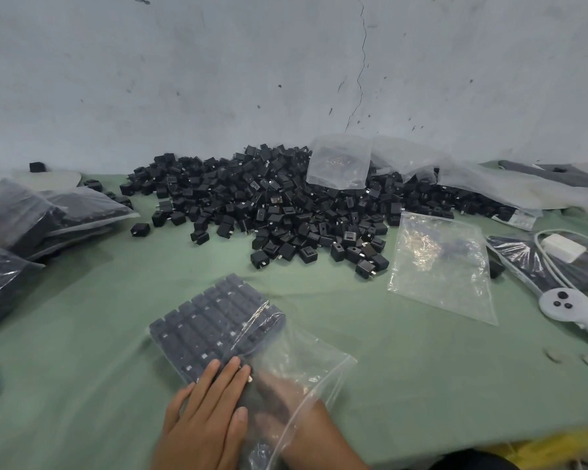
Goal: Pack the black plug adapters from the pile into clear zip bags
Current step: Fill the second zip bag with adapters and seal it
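While the left hand (211,405) lays straight fingers (219,373) flat on the zip bag (314,368), likely steadying the adapters (211,320) just beyond them, the right hand (286,398) reaches inside, its grip unclear through the plastic. The pile (286,205) lies farther ahead.

A green cloth-covered table (99,317) holds a large pile of black plug adapters (269,205) at centre. Filled zip bags (31,218) lie at the left edge, a partly filled bag (224,320) at lower centre, and an empty zip bag (442,262) and white controller (564,307) at right.
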Available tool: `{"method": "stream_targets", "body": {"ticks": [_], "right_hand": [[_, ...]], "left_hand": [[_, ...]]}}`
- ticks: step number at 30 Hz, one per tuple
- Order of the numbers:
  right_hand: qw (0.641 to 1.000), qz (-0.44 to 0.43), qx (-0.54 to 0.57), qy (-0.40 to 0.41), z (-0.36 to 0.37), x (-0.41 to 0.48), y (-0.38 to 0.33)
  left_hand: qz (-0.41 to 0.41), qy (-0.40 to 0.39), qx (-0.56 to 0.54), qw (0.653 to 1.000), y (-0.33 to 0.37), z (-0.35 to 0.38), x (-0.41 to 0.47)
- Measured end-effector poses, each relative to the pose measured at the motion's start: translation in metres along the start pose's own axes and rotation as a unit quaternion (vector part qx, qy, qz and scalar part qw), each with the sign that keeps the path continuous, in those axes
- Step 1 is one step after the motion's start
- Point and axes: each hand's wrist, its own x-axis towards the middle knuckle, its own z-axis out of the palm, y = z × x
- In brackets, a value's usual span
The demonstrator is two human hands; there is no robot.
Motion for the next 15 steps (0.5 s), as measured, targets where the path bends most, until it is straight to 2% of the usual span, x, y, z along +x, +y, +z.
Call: {"method": "stream_targets", "body": {"ticks": [2, 5, 7, 11, 13, 15], "right_hand": [[0.999, -0.011, 0.051, -0.007, -0.009, -0.011, -0.002], [0.991, 0.041, 0.128, -0.011, -0.026, -0.033, -0.010], [0.994, 0.048, 0.101, -0.013, -0.047, -0.044, -0.017], [0.995, 0.066, 0.037, -0.069, -0.109, -0.050, -0.038], [0.997, 0.074, 0.010, -0.035, -0.132, -0.039, -0.043], [0.997, 0.052, -0.030, 0.055, -0.148, -0.013, -0.040]], "left_hand": [[0.005, 0.002, 0.006, 1.000, 0.000, 0.000, 0.002], [0.001, -0.005, 0.007, 1.000, -0.002, 0.001, 0.002], [-0.005, -0.007, 0.005, 1.000, -0.004, 0.004, 0.001], [-0.006, -0.005, 0.009, 1.000, -0.008, 0.008, 0.001], [0.000, -0.002, 0.013, 1.000, -0.008, 0.010, 0.001], [0.006, 0.009, 0.017, 1.000, -0.008, 0.010, 0.000]]}}
